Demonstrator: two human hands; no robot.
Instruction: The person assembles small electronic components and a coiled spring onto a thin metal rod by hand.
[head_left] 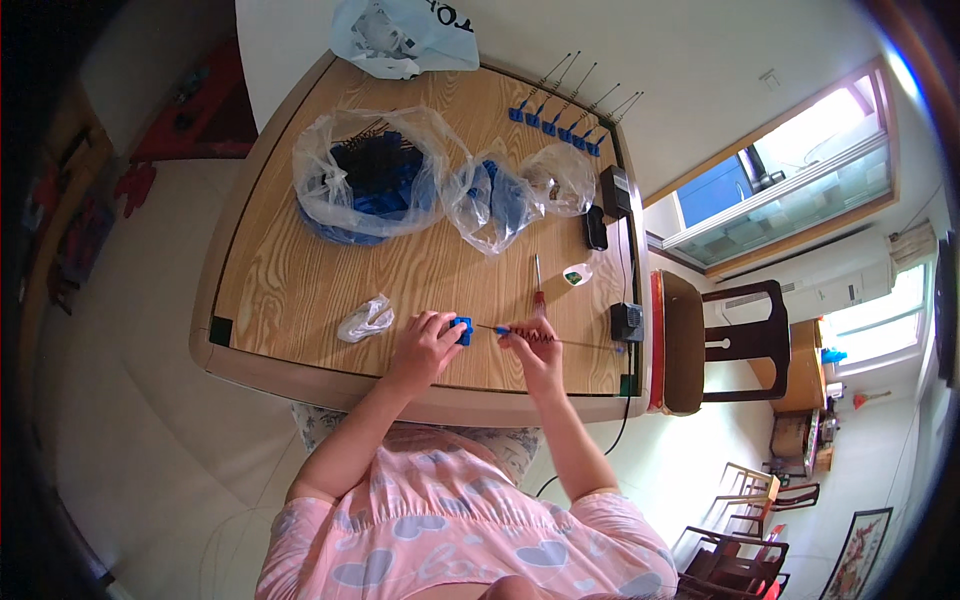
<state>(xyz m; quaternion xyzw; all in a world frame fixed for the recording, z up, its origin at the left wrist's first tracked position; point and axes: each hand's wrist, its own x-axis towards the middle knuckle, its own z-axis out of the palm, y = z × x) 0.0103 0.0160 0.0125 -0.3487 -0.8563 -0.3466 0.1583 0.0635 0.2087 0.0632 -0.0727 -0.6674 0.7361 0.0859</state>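
Observation:
On the wooden table (290, 300), close to its near edge, my left hand (424, 352) has its fingers closed on a small blue plastic block (461, 331). My right hand (538, 352) pinches a thin wire rod with a blue sleeve (502, 331). The rod's bare tip points left at the block, with a gap between them. A dark zigzag, coil-like stretch of the rod shows by my right fingers, and its thin end runs out to the right. Just beyond my right hand lies a screwdriver (539, 297) with a red handle, partly covered by the fingers.
Clear bags hold blue parts and dark wires (375, 170), more blue pieces (490, 200) and small parts (560, 180). Blue blocks with upright wires (550, 127) line the far right edge. Black boxes (627, 322) stand at right. A crumpled bag (367, 319) lies left of my hands.

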